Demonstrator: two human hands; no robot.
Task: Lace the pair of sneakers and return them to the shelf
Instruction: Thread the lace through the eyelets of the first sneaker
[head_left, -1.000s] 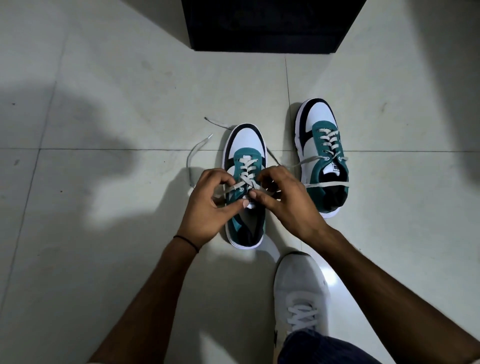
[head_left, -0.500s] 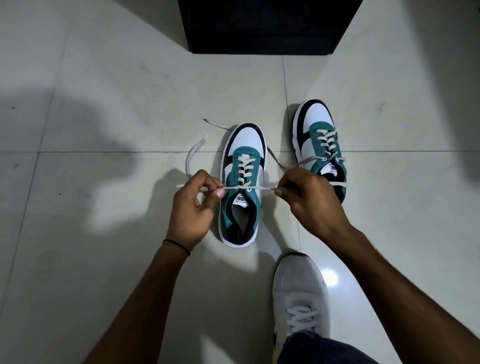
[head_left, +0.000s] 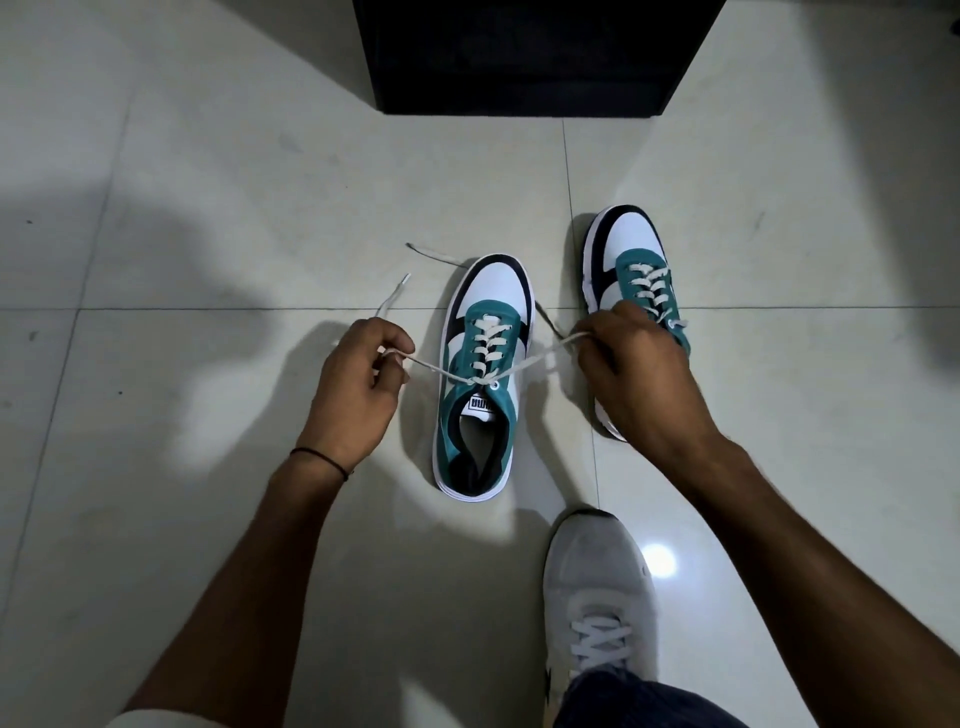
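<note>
Two teal, white and black sneakers stand on the tiled floor, toes pointing away. The left sneaker (head_left: 483, 384) sits between my hands, its cream lace (head_left: 488, 343) crossed up the eyelets. My left hand (head_left: 358, 384) pinches one lace end and holds it taut out to the left. My right hand (head_left: 634, 374) pinches the other end, out to the right. That hand covers the rear half of the right sneaker (head_left: 636, 275), which is laced too. Loose lace tails trail on the floor at the upper left.
A black shelf unit (head_left: 524, 57) stands against the far side, straight ahead. My own grey-white shoe (head_left: 597, 597) and a dark trouser leg occupy the floor at the bottom right. Pale floor tiles surround the sneakers.
My hands left the tongue of the left sneaker and drew apart, pulling both lace ends tight sideways. The right hand now rises a little toward the right sneaker.
</note>
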